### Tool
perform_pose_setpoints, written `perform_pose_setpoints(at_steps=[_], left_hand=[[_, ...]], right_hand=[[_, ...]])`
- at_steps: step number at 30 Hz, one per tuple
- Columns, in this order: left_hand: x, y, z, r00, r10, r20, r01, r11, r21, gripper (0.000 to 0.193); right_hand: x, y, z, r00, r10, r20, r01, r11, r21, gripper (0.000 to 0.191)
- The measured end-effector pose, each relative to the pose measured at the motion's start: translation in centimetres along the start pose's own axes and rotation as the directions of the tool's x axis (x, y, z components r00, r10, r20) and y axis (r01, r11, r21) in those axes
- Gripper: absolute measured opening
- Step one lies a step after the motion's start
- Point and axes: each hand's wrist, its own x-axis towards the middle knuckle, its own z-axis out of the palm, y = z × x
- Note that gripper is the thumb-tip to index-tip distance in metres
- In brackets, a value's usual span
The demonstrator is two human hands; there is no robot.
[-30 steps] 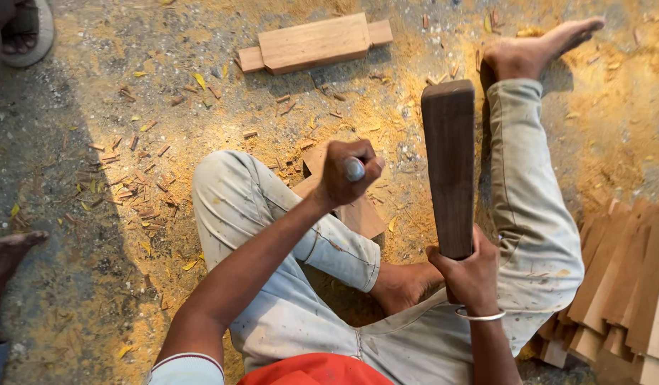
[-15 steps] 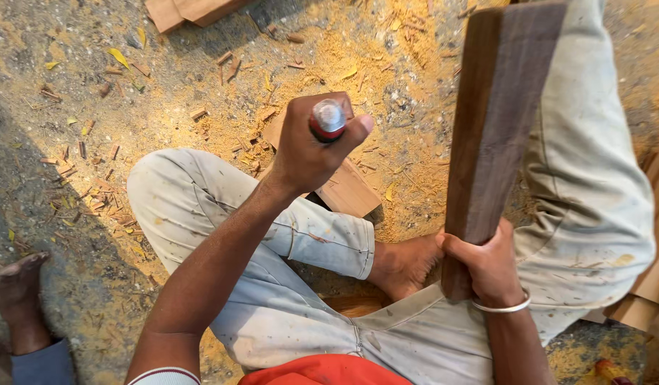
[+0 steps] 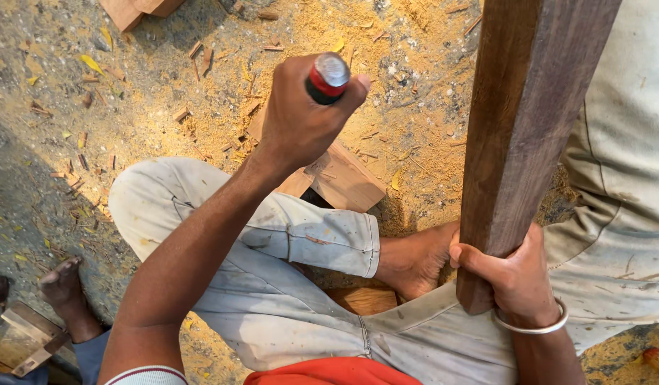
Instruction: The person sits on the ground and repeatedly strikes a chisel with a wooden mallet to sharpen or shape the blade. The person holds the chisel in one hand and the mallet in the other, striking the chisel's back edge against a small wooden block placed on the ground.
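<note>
I sit on the ground with my legs folded, in pale dusty trousers. My left hand (image 3: 297,117) is closed around a tool handle (image 3: 327,77) with a red band and a grey metal end cap, held upright above a light wooden block (image 3: 343,178). The tool's lower part is hidden by the hand. My right hand (image 3: 511,274), with a silver bangle at the wrist, grips the bottom end of a long dark brown wooden plank (image 3: 529,121) that stands raised close to the camera. My bare foot (image 3: 415,257) rests beside the plank's lower end.
The ground (image 3: 158,93) is covered in sawdust and wood chips. A light wooden piece (image 3: 133,8) lies at the top left. Another person's bare foot (image 3: 65,285) and a wooden piece (image 3: 26,339) are at the lower left. A red-handled object (image 3: 657,360) shows at the lower right.
The camera has come much closer. The dark plank has risen and now fills the upper right. My left hand with the tool has lifted higher above the block.
</note>
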Motion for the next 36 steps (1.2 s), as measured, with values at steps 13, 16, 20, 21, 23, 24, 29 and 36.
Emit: perform_pose_setpoints(at_steps=[13,16,20,21,23,24,29,36], left_hand=[[-4.9,3.3,-1.3,1.000,0.004,-0.015,-0.007,0.975,-0.224,0.037],[-6.6,2.9,-0.9,1.000,0.009,0.026,-0.003,0.978,-0.210,0.036],[-8.5,2.5,-1.9,0.997,0.073,-0.010,-0.073,0.977,-0.200,0.037],[-9.0,2.5,-2.3,0.996,0.080,-0.030,-0.085,0.977,-0.197,0.037],[-10.0,2.6,-2.9,0.995,0.079,-0.057,-0.087,0.981,-0.176,0.037],[-10.6,2.7,-3.1,0.995,0.072,-0.064,-0.081,0.984,-0.156,0.037],[-12.2,3.0,-3.7,0.974,0.133,-0.185,-0.165,0.971,-0.175,0.037],[-10.9,3.1,-3.2,0.961,0.197,-0.195,-0.239,0.946,-0.221,0.037]], right_hand=[[-0.2,-0.1,0.4,1.000,0.023,-0.003,-0.023,0.999,0.043,0.012],[-0.4,0.1,0.5,1.000,0.020,-0.008,-0.020,1.000,0.010,0.012],[-0.8,0.5,0.6,1.000,-0.026,-0.010,0.026,1.000,0.014,0.012],[-0.9,0.5,0.7,0.999,-0.049,-0.010,0.049,0.999,0.014,0.013],[-1.1,0.6,0.7,0.996,-0.082,-0.037,0.082,0.997,-0.016,0.015],[-1.2,0.6,0.8,0.993,-0.101,-0.052,0.100,0.995,-0.031,0.016],[-2.3,0.5,0.9,0.990,-0.120,-0.074,0.114,0.991,-0.076,0.020],[-3.8,-0.2,1.7,0.993,-0.106,-0.050,0.104,0.993,-0.049,0.024]])
